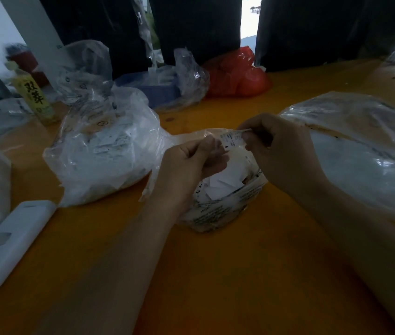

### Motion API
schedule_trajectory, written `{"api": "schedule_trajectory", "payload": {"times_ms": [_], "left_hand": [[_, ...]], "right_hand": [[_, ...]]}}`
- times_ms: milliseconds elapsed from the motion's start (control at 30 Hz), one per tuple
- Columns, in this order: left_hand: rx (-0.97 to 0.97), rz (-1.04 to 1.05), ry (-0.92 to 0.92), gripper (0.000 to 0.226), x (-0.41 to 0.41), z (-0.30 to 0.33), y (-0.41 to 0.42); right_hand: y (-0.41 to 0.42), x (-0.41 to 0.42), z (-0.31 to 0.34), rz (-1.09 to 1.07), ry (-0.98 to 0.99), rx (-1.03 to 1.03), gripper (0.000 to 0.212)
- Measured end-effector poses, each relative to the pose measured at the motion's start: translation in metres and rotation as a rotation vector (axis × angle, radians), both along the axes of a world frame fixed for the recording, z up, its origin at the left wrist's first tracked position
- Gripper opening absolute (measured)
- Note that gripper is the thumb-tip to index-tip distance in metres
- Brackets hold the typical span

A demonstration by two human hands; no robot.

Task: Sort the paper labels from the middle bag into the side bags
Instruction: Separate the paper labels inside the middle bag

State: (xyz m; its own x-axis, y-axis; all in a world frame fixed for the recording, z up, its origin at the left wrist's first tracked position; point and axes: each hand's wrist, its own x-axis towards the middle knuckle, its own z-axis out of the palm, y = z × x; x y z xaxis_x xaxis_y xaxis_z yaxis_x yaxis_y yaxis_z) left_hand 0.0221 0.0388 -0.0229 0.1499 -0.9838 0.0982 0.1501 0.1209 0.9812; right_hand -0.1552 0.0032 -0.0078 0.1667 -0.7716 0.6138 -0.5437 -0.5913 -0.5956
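The small middle bag (225,204) stands on the orange table (215,274), open at the top and holding several white paper labels (223,183). Just above its mouth, both hands pinch one white label (229,141) printed with an "S". My left hand (191,163) holds the label's left end with curled fingers. My right hand (273,143) pinches its right end between thumb and fingers. A clear side bag (102,151) full of labels sits to the left. Another large clear side bag (365,153) lies to the right.
A white rectangular device (10,243) lies at the front left. A yellow bottle (35,97), a clear bag over a blue box (167,88) and a red bag (237,73) stand along the back. Dark curtains hang behind the table.
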Motion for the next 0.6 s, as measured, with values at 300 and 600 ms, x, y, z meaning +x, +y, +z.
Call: {"api": "schedule_trajectory", "payload": {"times_ms": [300,600], "left_hand": [[0.005,-0.038,0.071,0.026,0.0010,0.0012,-0.0012],[0.015,-0.084,0.160,0.042,0.0043,0.0014,-0.0014]], "right_hand": [[0.0008,0.0008,-0.0037,0.050,0.080,0.040,0.014],[-0.0021,-0.0039,0.0009,-0.069,-0.078,0.036,0.011]]}}
